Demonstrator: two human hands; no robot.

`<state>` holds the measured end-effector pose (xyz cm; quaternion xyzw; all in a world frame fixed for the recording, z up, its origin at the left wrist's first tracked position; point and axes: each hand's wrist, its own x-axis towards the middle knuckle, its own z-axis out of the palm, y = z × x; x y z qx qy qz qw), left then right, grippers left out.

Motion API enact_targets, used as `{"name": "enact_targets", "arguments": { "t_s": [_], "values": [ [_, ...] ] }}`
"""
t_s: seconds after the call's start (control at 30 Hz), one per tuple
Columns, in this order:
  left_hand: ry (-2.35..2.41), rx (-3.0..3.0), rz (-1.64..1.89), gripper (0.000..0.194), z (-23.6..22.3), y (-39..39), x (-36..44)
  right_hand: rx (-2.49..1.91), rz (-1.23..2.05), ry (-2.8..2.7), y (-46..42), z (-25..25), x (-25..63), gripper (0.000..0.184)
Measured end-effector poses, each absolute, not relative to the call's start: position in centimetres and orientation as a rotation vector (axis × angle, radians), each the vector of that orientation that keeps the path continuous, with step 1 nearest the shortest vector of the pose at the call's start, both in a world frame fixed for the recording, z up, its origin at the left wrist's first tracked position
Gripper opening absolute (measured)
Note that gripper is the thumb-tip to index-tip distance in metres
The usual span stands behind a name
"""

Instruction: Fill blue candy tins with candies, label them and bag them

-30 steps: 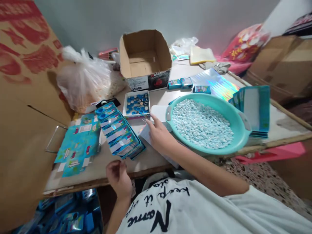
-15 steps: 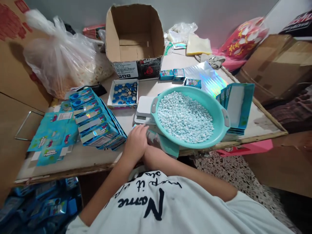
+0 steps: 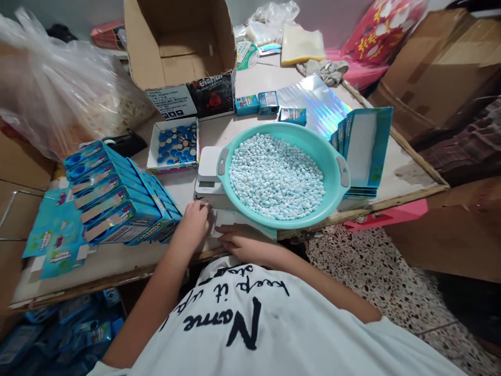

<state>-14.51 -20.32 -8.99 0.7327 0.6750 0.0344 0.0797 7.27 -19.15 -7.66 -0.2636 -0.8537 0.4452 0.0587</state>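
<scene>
My left hand [image 3: 197, 222] is at the table's front, just below the scale [image 3: 209, 169], its fingers curled together; what they hold, if anything, I cannot make out. To its right my right hand [image 3: 239, 243] has its fingers stretched out, low over a thin pale sheet or packet [image 3: 229, 218] that lies partly under the basin. The turquoise basin [image 3: 332, 180] rests partly on the scale and holds many small pale blue and white pellets [image 3: 277, 177]. Left of my left hand stands a row of blue printed boxes [image 3: 129, 209] with round openings.
A white tray [image 3: 152, 149] of blue and silver discs sits behind the scale, before an open carton [image 3: 213, 99]. Flattened blue cartons [image 3: 62, 250] lie at left. Blue card displays [image 3: 364, 151] and a shiny holographic sheet [image 3: 313, 99] are at right.
My hands were crossed close together, the left over the right; now they are apart, the pale sheet showing between them. The view has shifted, so the table items appear further left and higher.
</scene>
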Motion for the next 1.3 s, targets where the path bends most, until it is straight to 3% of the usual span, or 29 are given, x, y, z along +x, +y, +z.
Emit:
{"name": "enact_targets", "arguments": {
  "t_s": [0.23, 0.4, 0.53, 0.77, 1.07, 1.3],
  "values": [
    [2.001, 2.179, 0.241, 0.039, -8.8, -21.4, -14.4, -0.816, 1.393, -2.525, -19.1, -8.1, 7.5, 0.026],
    [2.016, 2.157, 0.246, 0.020, -7.8, -22.0, -14.0, -0.832, 1.398, -2.476, -19.3, -8.4, 7.4, 0.028],
    [2.038, 2.150, 0.224, 0.017, -7.4, -22.4, -13.9, -0.834, 1.436, -2.443, -19.3, -8.2, 7.4, 0.028],
    [2.101, 2.125, 0.221, 0.053, -7.9, -22.7, -13.7, -0.834, 1.464, -2.430, -19.1, -7.7, 7.5, 0.025],
    [2.089, 2.187, 0.178, 0.044, -8.3, -22.3, -13.2, -0.840, 1.451, -2.429, -19.4, -8.1, 7.4, 0.024],
    [2.044, 2.206, 0.426, 0.017, -8.9, -23.1, -13.6, -0.873, 1.475, -2.357, -19.5, -8.5, 7.1, 0.027]
  ]
}}
